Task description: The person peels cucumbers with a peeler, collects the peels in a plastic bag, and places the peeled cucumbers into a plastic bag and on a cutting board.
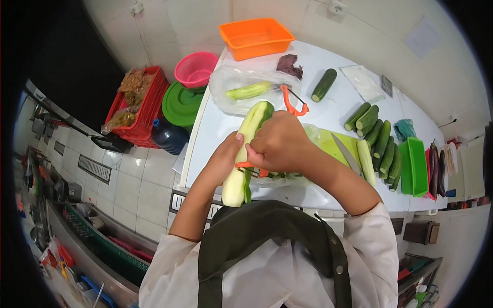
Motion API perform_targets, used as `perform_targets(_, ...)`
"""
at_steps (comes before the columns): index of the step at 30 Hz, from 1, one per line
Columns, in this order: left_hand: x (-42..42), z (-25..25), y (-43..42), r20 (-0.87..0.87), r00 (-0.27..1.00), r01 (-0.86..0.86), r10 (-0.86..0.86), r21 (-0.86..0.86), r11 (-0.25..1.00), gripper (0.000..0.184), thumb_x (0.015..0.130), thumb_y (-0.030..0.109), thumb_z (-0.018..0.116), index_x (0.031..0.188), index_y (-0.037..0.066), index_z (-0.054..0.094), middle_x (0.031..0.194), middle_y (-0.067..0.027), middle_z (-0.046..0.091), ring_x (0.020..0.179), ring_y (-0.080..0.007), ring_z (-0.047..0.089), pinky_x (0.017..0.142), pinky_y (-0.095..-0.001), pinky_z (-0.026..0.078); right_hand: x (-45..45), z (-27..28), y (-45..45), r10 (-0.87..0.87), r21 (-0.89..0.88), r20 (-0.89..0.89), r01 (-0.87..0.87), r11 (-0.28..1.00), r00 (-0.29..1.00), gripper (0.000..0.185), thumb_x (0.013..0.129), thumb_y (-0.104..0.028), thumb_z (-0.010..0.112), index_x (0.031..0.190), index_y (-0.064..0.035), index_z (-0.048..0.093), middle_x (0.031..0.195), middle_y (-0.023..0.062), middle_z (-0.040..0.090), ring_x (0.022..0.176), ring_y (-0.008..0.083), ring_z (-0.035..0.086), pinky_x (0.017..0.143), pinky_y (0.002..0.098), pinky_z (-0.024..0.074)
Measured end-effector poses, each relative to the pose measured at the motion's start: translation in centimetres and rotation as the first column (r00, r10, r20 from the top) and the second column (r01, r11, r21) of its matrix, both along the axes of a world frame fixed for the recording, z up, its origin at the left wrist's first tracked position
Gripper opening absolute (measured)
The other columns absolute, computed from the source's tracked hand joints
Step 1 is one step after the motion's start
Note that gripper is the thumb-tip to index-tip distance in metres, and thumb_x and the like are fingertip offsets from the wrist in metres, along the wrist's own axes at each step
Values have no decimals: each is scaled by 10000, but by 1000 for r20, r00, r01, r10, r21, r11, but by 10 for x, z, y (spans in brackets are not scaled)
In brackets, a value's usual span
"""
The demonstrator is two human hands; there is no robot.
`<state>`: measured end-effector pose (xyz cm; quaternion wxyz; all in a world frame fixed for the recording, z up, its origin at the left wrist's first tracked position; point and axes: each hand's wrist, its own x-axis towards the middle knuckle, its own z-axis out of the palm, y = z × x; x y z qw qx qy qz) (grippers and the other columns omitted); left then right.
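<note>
My left hand (226,158) is closed around a long cucumber (234,191), which is held at a tilt close to my apron. Much of it is pale and peeled, while dark green skin remains along its right side. My right hand (280,141) grips an orange peeler (246,165), whose blade lies across the cucumber's lower part. A strip of green skin hangs beside it. Beyond my hands, a second orange peeler (294,105) rests near a plastic bag (226,82) with a peeled cucumber (249,91) on it. A knife (345,153) lies to the right of my right forearm.
An unpeeled cucumber (324,85) lies toward the back; several more (382,139) are piled right, beside a peeled one (366,161) and a green basket (413,167). An orange basin (257,38) stands at the far edge. Left are a pink tub (196,69) and red crate (149,110).
</note>
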<state>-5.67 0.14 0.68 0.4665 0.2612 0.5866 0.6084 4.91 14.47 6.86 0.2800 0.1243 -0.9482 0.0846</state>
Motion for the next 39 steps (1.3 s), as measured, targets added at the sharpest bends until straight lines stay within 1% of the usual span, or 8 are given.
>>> perform_targets(7, -3, 6, -22, -262, 960, 83, -99, -72, 994, 428, 1016, 310, 394, 1288, -5, 488, 1065, -88, 592, 955, -130, 535, 860, -273, 425, -22, 7, 77, -199, 24, 19, 199, 980, 980, 318, 717, -207, 609, 445, -67, 521, 433, 80, 472, 413, 286, 470, 454, 405, 359)
perform_targets(13, -2, 17, -37, -148, 964, 224, -221, -2, 975, 398, 1009, 251, 426, 1312, -4, 462, 1124, -75, 567, 1018, -120, 506, 906, -266, 403, -18, -17, 148, -460, 187, 35, 447, 875, 887, 307, 716, -210, 593, 449, -67, 549, 432, 94, 489, 413, 303, 481, 454, 410, 383)
perform_targets(18, 0, 15, -23, -219, 962, 181, -163, 64, 981, 409, 982, 213, 489, 1331, 7, 434, 1131, -78, 562, 1029, -125, 506, 916, -275, 404, 1, -45, 154, -437, 251, 17, 419, 873, 899, 338, 758, -248, 616, 468, -97, 528, 475, 63, 516, 452, 274, 505, 490, 382, 368)
perform_targets(22, 3, 12, -15, -349, 930, 154, -116, 82, 985, 519, 915, 213, 601, 1351, 14, 403, 1094, -97, 581, 994, -150, 542, 882, -299, 434, 26, -52, 129, -257, 262, -285, 333, 906, 923, 359, 770, -232, 686, 478, -122, 509, 491, 10, 484, 516, 217, 483, 550, 357, 333)
perform_targets(26, -1, 3, -11, -496, 865, 162, -71, 144, 976, 607, 863, 204, 660, 1365, 15, 375, 1063, -114, 596, 952, -173, 585, 836, -324, 476, 49, -16, 102, -470, -95, -364, 469, 878, 804, 380, 800, -196, 656, 478, -85, 488, 474, 56, 465, 456, 234, 454, 491, 360, 337)
perform_targets(31, -3, -16, 2, 308, 945, 34, -110, 241, 970, 558, 955, 386, 484, 1337, -13, 408, 1018, -203, 625, 841, -263, 649, 717, -362, 547, 58, 13, 54, -433, -602, 111, 407, 687, 895, 338, 824, -163, 615, 516, -51, 534, 461, 107, 433, 402, 282, 437, 422, 390, 344)
perform_targets(32, -5, -23, 6, 354, 928, 33, -117, 236, 971, 545, 966, 414, 452, 1296, -20, 439, 982, -184, 630, 815, -247, 649, 709, -352, 550, 56, 14, 45, -311, -435, -6, 277, 857, 951, 324, 819, -162, 614, 515, -65, 557, 448, 86, 438, 414, 283, 458, 431, 389, 345)
perform_targets(39, 0, -30, 26, 501, 865, -47, -27, 135, 990, 560, 988, 494, 380, 1193, -7, 524, 906, -149, 642, 802, -202, 640, 699, -313, 529, 42, -1, -26, -68, -201, 117, 90, 975, 991, 284, 720, -157, 693, 497, -122, 521, 457, 23, 444, 438, 212, 480, 462, 348, 325)
